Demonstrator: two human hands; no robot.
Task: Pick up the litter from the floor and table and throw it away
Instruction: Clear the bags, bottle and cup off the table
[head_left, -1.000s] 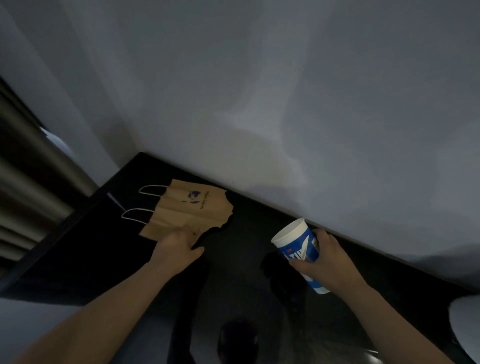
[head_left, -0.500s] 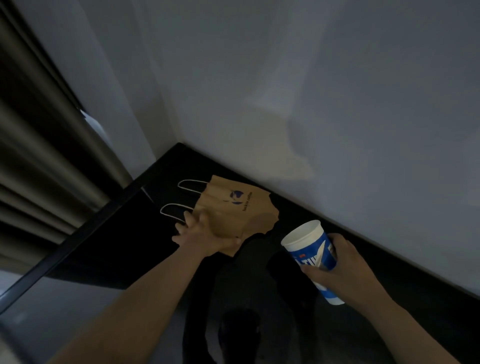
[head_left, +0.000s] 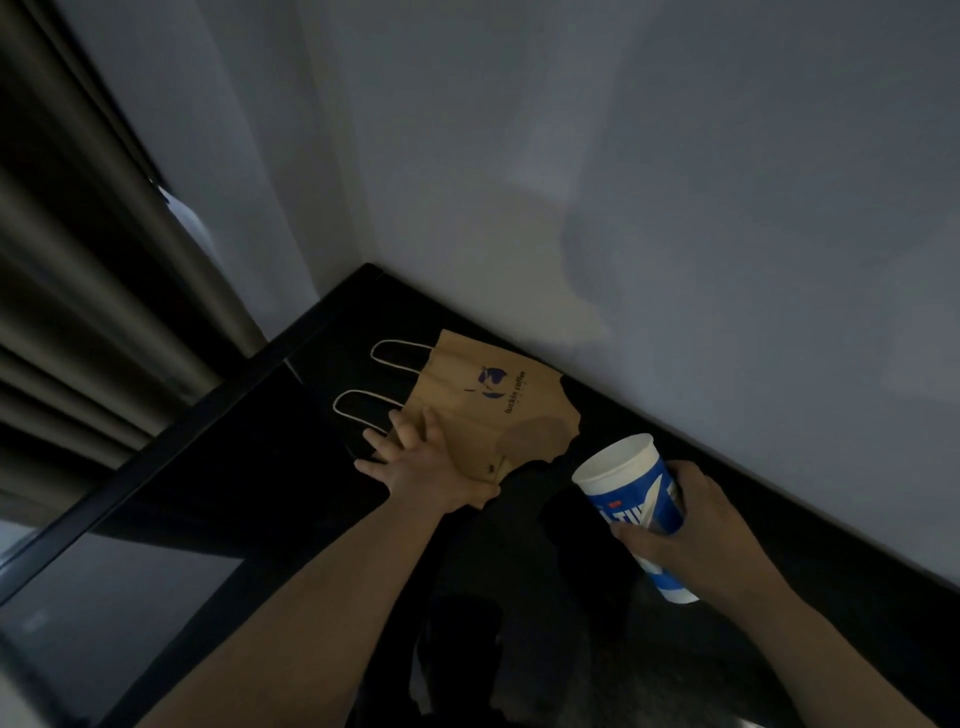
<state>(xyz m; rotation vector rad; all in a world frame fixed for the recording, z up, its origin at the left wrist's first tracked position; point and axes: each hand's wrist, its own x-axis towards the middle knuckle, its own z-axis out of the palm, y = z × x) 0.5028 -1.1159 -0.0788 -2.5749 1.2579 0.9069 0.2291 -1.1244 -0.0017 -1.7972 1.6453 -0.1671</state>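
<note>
The right hand is nearest, its grip wrapped around a blue and white paper cup. The cup is held clear above the black table, tilted with its open mouth up and to the left. White letters run across its blue band, but only part of them, something like "TIV", can be read.

Just beyond, the left hand lies flat with fingers spread on the near corner of a brown paper bag, pressing it rather than clasping it. The bag lies flat on the table close to the wall. Its right edge is torn and ragged, with a darker patch beside the tear. It carries a blue logo and the words "luckin coffee". Its two white cord handles point left toward the table's raised black edge, with bare tabletop between. Past that edge hangs a pleated curtain.
</note>
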